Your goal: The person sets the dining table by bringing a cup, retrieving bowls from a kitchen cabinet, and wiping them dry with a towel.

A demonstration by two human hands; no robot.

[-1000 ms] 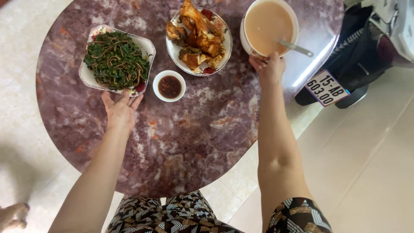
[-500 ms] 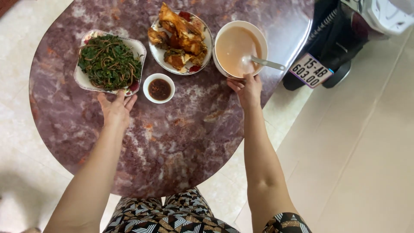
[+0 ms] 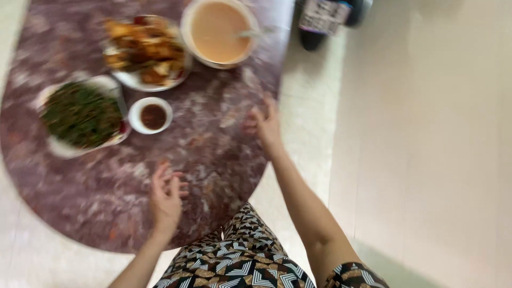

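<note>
My left hand [image 3: 166,196] hovers open over the near part of the purple marbled table [image 3: 106,181], holding nothing. My right hand [image 3: 264,124] is open too, fingers spread, above the table's right edge. Both are apart from the dishes. A plate of cooked greens [image 3: 81,114] lies at the left. Beside it stands a small white bowl of dark sauce [image 3: 152,115]. Farther back are a plate of fried meat [image 3: 146,52] and a large white bowl of pale soup [image 3: 218,32] with a spoon in it. The picture is blurred by motion.
A dark wheel of a parked scooter with a plate [image 3: 325,18] stands past the table's far right corner. Pale floor tiles [image 3: 426,149] spread to the right. My patterned trousers [image 3: 245,261] show at the bottom.
Both hands have let go of the dishes and drawn back toward me. The left left the greens plate, the right left the soup bowl. The view has swung to the right.
</note>
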